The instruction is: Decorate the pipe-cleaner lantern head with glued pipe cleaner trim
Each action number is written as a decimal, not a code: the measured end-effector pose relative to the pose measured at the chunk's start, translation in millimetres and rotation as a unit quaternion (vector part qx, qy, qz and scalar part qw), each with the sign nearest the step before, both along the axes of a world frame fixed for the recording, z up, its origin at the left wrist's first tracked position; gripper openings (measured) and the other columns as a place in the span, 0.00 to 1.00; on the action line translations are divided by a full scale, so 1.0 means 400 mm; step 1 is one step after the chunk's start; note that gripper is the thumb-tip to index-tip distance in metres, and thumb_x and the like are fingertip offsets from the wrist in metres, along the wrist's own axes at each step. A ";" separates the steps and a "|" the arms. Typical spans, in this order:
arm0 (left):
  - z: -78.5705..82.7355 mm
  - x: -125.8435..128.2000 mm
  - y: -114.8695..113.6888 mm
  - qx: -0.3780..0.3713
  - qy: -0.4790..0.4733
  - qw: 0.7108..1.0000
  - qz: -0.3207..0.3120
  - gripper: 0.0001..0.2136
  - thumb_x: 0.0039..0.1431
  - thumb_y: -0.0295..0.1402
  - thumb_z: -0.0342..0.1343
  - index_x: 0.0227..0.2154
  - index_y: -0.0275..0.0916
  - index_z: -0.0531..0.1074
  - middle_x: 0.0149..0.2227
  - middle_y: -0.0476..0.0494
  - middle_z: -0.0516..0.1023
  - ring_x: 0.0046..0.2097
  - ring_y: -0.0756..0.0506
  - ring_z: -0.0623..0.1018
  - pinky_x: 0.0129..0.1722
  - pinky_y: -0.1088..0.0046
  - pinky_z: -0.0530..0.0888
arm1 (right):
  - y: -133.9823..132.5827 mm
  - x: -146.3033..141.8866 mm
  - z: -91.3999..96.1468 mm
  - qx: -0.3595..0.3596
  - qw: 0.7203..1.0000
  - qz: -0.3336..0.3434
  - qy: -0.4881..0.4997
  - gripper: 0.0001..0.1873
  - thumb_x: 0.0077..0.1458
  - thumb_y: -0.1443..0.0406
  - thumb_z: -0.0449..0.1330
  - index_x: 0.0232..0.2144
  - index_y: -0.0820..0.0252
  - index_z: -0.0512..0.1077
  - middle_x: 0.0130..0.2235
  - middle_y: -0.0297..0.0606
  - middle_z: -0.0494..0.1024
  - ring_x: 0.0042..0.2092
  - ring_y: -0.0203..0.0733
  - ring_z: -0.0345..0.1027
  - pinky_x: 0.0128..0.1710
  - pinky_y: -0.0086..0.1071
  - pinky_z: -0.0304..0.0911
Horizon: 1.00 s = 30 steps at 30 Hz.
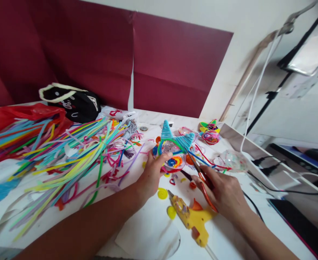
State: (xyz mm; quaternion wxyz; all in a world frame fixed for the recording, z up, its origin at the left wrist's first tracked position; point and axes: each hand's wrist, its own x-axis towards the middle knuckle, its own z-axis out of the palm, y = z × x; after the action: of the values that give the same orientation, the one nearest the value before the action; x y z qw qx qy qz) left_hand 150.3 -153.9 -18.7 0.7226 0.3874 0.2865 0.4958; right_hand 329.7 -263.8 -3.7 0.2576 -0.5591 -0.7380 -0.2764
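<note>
My left hand [152, 172] grips a small craft figure [175, 150], a clear ball wrapped in coloured pipe cleaners with two light blue pointed ears. My right hand [220, 189] is closed on orange-handled scissors [202, 177], whose blades point up and left at the figure's right side. Both hands hover just above the white table [145, 234]. A yellow glue gun [192, 218] lies on the table between my wrists, nozzle pointing up left.
A big heap of coloured pipe cleaners [66, 155] covers the table's left half, with a red plastic bag [23, 115] and a black pouch [72, 103] behind. A second decorated ball [209, 131], a clear ball [233, 160], yellow discs [162, 194] and cables lie nearby at right.
</note>
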 end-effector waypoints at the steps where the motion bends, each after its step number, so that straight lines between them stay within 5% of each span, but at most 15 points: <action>1: -0.002 -0.001 0.002 0.001 -0.001 1.000 0.001 0.25 0.50 0.38 0.67 0.52 0.48 0.69 0.49 0.46 0.80 0.51 0.39 0.79 0.48 0.55 0.78 | -0.004 0.001 0.004 -0.006 1.000 -0.002 0.014 0.22 0.70 0.54 0.50 0.40 0.65 0.75 0.19 0.31 0.71 0.19 0.35 0.68 0.20 0.28 0.56; 8: -0.009 -0.003 0.015 -0.002 -0.019 1.000 0.002 0.26 0.49 0.38 0.69 0.52 0.50 0.70 0.50 0.47 0.80 0.56 0.37 0.77 0.50 0.55 0.77 | -0.064 0.087 0.017 -0.046 0.996 -0.024 0.074 0.19 0.66 0.51 0.56 0.42 0.61 0.76 0.23 0.34 0.76 0.21 0.35 0.69 0.20 0.26 0.60; 18: 0.022 0.008 0.008 -0.007 -0.067 0.997 -0.027 0.24 0.47 0.33 0.67 0.49 0.43 0.71 0.45 0.45 0.82 0.51 0.38 0.80 0.53 0.53 0.76 | -0.164 0.361 -0.045 -0.206 0.940 -0.202 0.180 0.33 0.54 0.38 0.57 0.46 0.56 0.78 0.29 0.40 0.83 0.24 0.44 0.75 0.22 0.31 0.66; 25: 0.034 0.011 0.001 -0.010 -0.063 0.998 -0.025 0.29 0.45 0.33 0.68 0.54 0.44 0.70 0.44 0.44 0.82 0.51 0.36 0.80 0.51 0.52 0.77 | -0.173 0.436 -0.101 -0.212 0.933 -0.286 0.055 0.18 0.57 0.55 0.59 0.44 0.55 0.80 0.24 0.39 0.80 0.22 0.47 0.74 0.22 0.32 0.59; 30: 0.032 0.014 0.001 -0.004 -0.076 0.997 -0.028 0.30 0.46 0.31 0.67 0.55 0.45 0.70 0.45 0.44 0.82 0.51 0.36 0.80 0.53 0.51 0.76 | -0.190 0.414 -0.103 -0.204 0.937 -0.283 0.020 0.15 0.61 0.57 0.58 0.45 0.55 0.80 0.38 0.46 0.83 0.28 0.45 0.75 0.24 0.33 0.59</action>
State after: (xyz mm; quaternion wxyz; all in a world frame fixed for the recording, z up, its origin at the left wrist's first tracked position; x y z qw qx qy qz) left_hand 155.9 -153.4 -5.8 0.7572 0.3534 0.2218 0.5026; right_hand 495.2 -339.8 -44.9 0.0642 -0.7908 -0.5843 -0.1704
